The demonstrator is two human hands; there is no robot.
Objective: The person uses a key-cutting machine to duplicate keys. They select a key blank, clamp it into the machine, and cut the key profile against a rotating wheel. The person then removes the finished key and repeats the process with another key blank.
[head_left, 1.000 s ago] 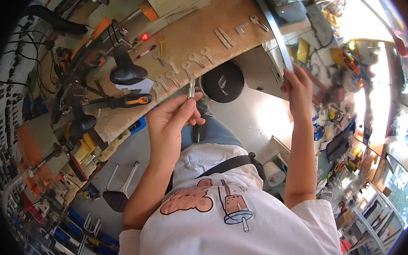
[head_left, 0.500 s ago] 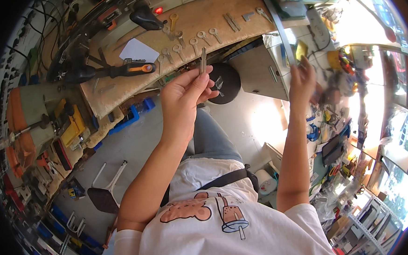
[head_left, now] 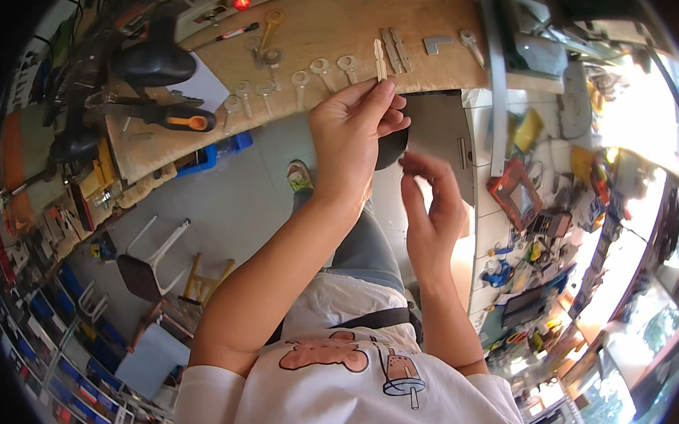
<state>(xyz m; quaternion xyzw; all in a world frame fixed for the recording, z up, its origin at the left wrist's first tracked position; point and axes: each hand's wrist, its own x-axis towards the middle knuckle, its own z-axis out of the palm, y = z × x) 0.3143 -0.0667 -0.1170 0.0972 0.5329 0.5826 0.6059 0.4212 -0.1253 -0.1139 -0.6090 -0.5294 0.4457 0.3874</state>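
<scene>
My left hand (head_left: 353, 135) is closed, pinching a key (head_left: 379, 59) between thumb and fingers. The key's cut blade points up and away from me, above the front edge of the wooden workbench (head_left: 210, 45). The head of the key is hidden by my fingers. My right hand (head_left: 436, 214) hangs lower and to the right, its curved fingers and thumb apart with nothing visible between them. Several key blanks (head_left: 300, 89) lie along the bench edge left of my left hand. Two narrow blades (head_left: 396, 51) rest just beyond the held key.
A machine with a black knob (head_left: 158, 65) and an orange-and-black handled tool (head_left: 182, 117) occupy the bench's left. An angled metal piece (head_left: 437, 45) and another key (head_left: 469, 45) lie farther right. A metal bar (head_left: 495, 105) crosses at right, near a cluttered white counter (head_left: 493, 248).
My right hand has come down and left from the counter side toward my left hand. My left hand, still holding the key, has shifted right and up in view. The view has turned.
</scene>
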